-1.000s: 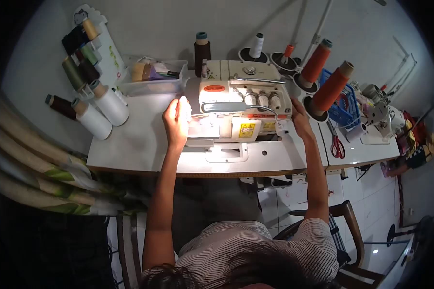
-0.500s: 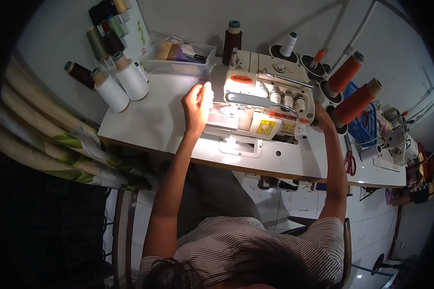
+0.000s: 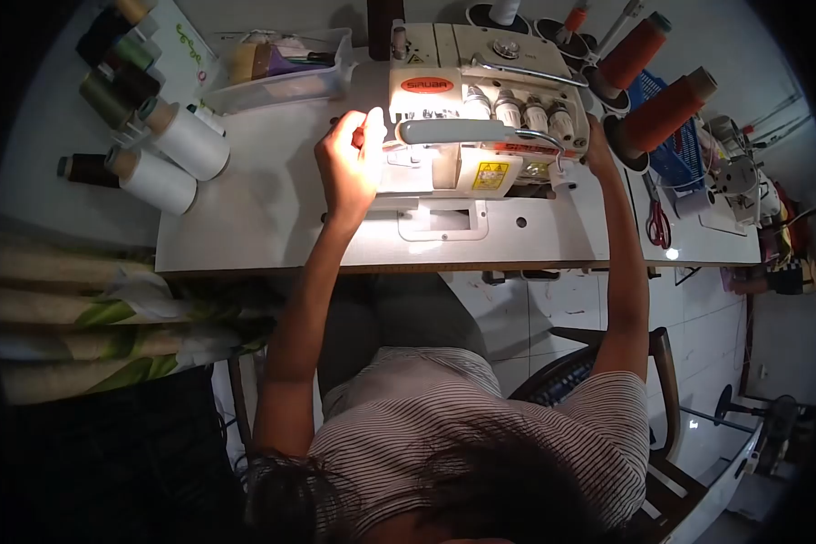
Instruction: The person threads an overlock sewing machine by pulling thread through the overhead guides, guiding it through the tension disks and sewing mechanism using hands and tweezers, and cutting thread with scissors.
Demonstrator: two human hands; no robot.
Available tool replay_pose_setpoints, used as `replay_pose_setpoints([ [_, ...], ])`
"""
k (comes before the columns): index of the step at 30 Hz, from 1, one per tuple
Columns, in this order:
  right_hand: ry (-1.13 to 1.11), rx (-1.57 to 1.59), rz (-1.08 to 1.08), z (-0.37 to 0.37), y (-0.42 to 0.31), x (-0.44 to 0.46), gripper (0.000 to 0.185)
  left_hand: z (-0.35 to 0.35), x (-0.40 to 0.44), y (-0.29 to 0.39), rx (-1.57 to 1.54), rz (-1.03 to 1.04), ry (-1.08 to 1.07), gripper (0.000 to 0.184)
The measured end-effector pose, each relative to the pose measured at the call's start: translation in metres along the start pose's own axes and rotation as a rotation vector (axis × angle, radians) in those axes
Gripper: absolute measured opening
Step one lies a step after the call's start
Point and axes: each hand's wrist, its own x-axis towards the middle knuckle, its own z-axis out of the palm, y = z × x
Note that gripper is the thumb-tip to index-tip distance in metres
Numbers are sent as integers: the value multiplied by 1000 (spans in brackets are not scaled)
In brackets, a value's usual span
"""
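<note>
A white overlock sewing machine [image 3: 444, 68] with a red oval label sits on the table, its lamp [image 3: 453, 132] lighting the needle area. Just left of that area, my left hand [image 3: 349, 172] is raised with its fingers closed in a pinch. A thin strand, which looks like thread, runs from the fingers toward the machine; bright glare blurs the fingertips. My right hand [image 3: 598, 154] reaches to the right end of the machine, where the handwheel would be. Its fingers are mostly hidden there, so their grip cannot be made out.
White thread cones [image 3: 186, 140] and darker ones stand at the left. Behind them is a clear plastic box [image 3: 286, 77] of small items. Orange cones [image 3: 666, 113], a blue basket [image 3: 666, 159] and red scissors [image 3: 658, 222] lie right. A patterned curtain [image 3: 118, 317] hangs at the left.
The view has shifted, so the table and machine appear higher in it. My left hand stays pinched by the needle area; my right hand stays at the machine's right end.
</note>
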Motion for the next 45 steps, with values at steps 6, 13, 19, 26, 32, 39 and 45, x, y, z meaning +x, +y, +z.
replay_pose_setpoints([
  [6,-96,26,-14,-5,-25,-6,44,4,-1,-10,-34,7,1,29],
  [13,-109,-162,-76,-13,-42,-30,40,1,1,-4,-14,-24,9,25],
  [19,644,-562,-445,-23,-42,-112,12,-1,0,-10,-20,-2,-9,20],
  [26,763,-446,-494,3,-17,-146,6,-2,5,-23,26,8,-12,16],
  [32,674,7,-262,15,-14,-140,8,0,-1,-12,-75,-53,57,29],
  [39,614,230,-134,15,-8,-146,15,-2,-3,-4,-182,-117,49,29],
  [45,571,588,54,5,-3,-147,16,-1,-3,-7,-401,-187,44,29],
])
